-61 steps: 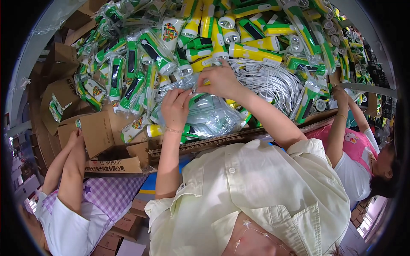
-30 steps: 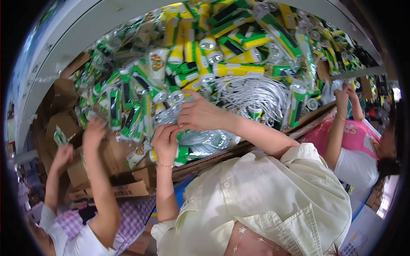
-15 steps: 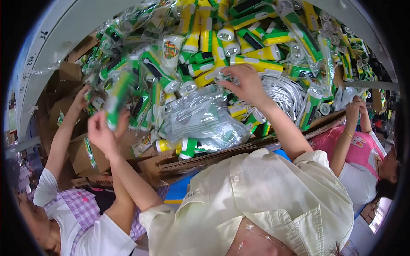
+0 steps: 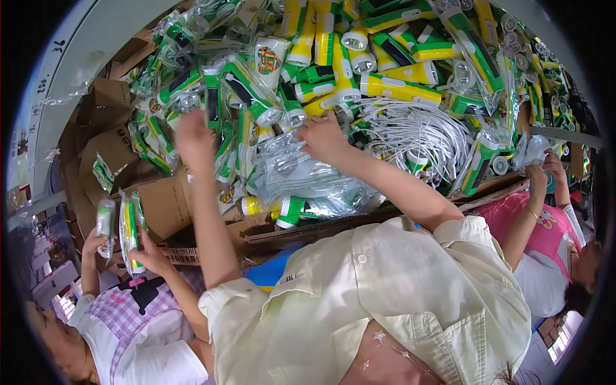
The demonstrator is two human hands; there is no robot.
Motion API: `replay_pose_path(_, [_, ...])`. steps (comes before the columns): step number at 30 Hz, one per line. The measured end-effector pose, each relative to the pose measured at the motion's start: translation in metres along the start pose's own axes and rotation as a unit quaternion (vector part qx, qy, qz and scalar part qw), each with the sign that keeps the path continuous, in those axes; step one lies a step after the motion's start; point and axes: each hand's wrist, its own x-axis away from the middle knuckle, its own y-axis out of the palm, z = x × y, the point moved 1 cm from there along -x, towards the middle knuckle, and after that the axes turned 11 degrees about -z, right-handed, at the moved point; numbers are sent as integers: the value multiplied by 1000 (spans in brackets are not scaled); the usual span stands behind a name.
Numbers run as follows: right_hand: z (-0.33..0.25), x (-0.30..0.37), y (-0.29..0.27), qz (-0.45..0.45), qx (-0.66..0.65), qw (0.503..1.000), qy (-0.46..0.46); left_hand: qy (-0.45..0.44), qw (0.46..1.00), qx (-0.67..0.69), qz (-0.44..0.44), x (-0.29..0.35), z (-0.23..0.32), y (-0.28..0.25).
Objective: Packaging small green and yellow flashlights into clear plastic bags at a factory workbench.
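My left hand is smeared by motion over the left part of a heap of green, yellow and white flashlights. No flashlight shows in it, and its fingers cannot be made out. My right hand is at the upper edge of a stack of clear plastic bags, fingertips bent onto the film as if pinching it. Behind the bags lie loose flashlights, some bare and some bagged. To the right of my right hand is a bundle of white cables.
At left, a co-worker in a purple checked apron holds bagged flashlights beside open cardboard boxes. Another co-worker in a pink apron handles a clear bag at right. A cardboard edge runs along the heap's near side.
The green flashlight seen in my left hand is gone from it, and that hand has moved up and right. My right hand has shifted left onto the bags. The left co-worker's hands have drawn back with bagged flashlights.
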Motion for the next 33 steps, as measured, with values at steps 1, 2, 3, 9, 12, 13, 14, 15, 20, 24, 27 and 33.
replay_pose_path(1, [-2, -2, -1, 1, 0, 1000, -6, 141, 990, -8, 0, 19, 19, 14])
replay_pose_path(2, [-4, -3, 1, 19, 12, 999, -28, 166, 985, 1, -41, 41, 40, 33])
replay_pose_path(3, [-6, -3, 1, 38, 23, 997, -55, 167, 975, 74, -126, 57, 55, 44])
replay_pose_path(9, [-5, 25, -15, 143, -52, 972, -179, 4, 917, 153, -368, 88, 74, 65])
replay_pose_path(12, [-6, 53, -54, 193, -94, 960, -179, -41, 868, 74, -489, 79, 75, 48])
replay_pose_path(13, [-2, 62, -67, 195, -91, 960, -177, -52, 858, 109, -499, 80, 76, 41])
replay_pose_path(14, [1, 73, -82, 209, -79, 961, -166, -68, 848, 141, -507, 83, 79, 29])
replay_pose_path(15, [6, 81, -94, 223, -65, 961, -149, -63, 848, 140, -507, 84, 81, 21])
replay_pose_path(20, [12, 105, -115, 161, -58, 969, -178, 64, 895, 219, -382, 72, 151, -14])
replay_pose_path(24, [2, 112, -122, 175, -74, 963, -192, 42, 937, 191, -288, 97, 182, 10])
replay_pose_path(27, [1, 119, -118, 158, -76, 963, -205, 34, 947, 215, -236, 108, 189, 12])
replay_pose_path(33, [-2, 127, -116, 114, -79, 959, -246, 21, 952, 194, -236, 123, 186, 9])
